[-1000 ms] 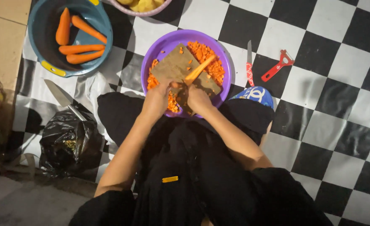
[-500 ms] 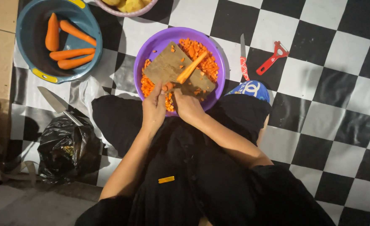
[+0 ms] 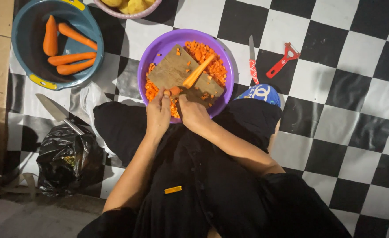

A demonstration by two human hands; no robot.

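1. Hidden in part: tips of the left hand [image 3: 158, 113] fingers [image 3: 165, 98], curled over a short carrot stub [image 3: 174, 91] and seemingly pinching it against the wooden board [image 3: 173, 70].
2. Hard to judge: right hand [image 3: 193, 115] fingers pressed together just right of the stub; probably gripping a knife with an orange handle [image 3: 198, 71], though the blade cannot be made out.
3. Board flat, brown, roughly rectangular, tilted across a round purple plastic bowl [image 3: 224, 59] just beyond the fingertips.
4. Diced carrot [image 3: 207, 61], small orange cubes, heaped in the bowl around and under the board.
5. Far left of the fingers: blue tub [image 3: 88, 31] with yellow handles, holding four whole peeled carrots [image 3: 70, 58], smooth and tapered.
6. Cut off at the top edge: pale bowl [image 3: 128, 13] with yellowish pieces, kind unclear.
7. Right of the fingers, on the glossy black-and-white checkered floor [image 3: 326, 79]: thin knife with a red handle [image 3: 252, 61], red peeler [image 3: 282, 61].
8. Left and nearer: large steel knife [image 3: 55, 111], crumpled black plastic bag [image 3: 66, 158].
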